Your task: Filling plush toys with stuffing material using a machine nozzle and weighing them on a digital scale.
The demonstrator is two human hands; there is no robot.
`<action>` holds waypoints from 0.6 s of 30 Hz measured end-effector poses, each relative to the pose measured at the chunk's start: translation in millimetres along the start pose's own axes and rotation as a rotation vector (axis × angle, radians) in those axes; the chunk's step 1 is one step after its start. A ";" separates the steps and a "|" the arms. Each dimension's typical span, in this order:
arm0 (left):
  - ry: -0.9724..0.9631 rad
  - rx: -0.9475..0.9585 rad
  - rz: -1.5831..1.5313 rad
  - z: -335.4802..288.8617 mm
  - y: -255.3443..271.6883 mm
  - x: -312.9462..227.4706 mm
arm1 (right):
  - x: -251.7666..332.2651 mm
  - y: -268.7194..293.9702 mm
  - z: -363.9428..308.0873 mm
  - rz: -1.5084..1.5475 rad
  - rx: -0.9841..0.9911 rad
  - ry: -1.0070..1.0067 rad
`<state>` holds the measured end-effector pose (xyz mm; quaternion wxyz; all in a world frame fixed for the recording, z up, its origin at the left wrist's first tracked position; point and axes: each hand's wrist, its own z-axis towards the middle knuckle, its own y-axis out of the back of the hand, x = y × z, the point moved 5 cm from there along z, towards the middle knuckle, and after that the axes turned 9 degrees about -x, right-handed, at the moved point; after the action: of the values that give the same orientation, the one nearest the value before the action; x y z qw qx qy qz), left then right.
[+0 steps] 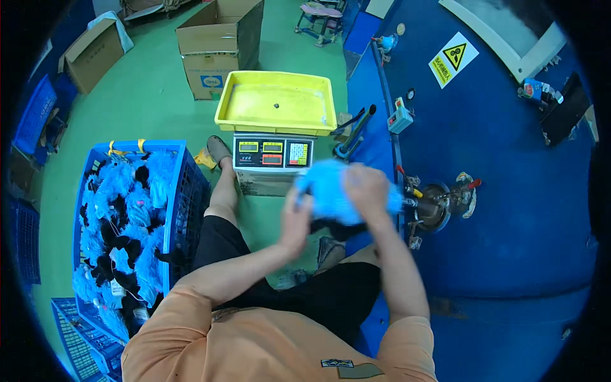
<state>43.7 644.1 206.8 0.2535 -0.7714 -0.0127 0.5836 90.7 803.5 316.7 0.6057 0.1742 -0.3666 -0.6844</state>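
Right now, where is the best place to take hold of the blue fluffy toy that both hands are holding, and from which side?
Probably the broad blue body of the blue fluffy toy, gripped from its two ends as the left hand and right hand do now. The plush looks soft, so a whole-hand squeeze should suit it better than pinching the black part hanging underneath.

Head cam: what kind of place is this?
Likely a soft-toy factory floor. Both hands, left hand and right hand, hold a blue plush piece beside a big blue machine; a blue crate holds more blue and black plush, and a weighing scale carries a yellow tray.
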 end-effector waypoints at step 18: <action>0.117 0.163 -0.199 0.6 -30.4 -11.6 | -46.0 31.7 -13.2 -0.251 -0.100 -0.048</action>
<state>47.8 667.2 229.4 0.3722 -0.7758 -0.0268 0.5088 131.5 843.8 321.1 0.5142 0.1721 -0.3218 -0.7762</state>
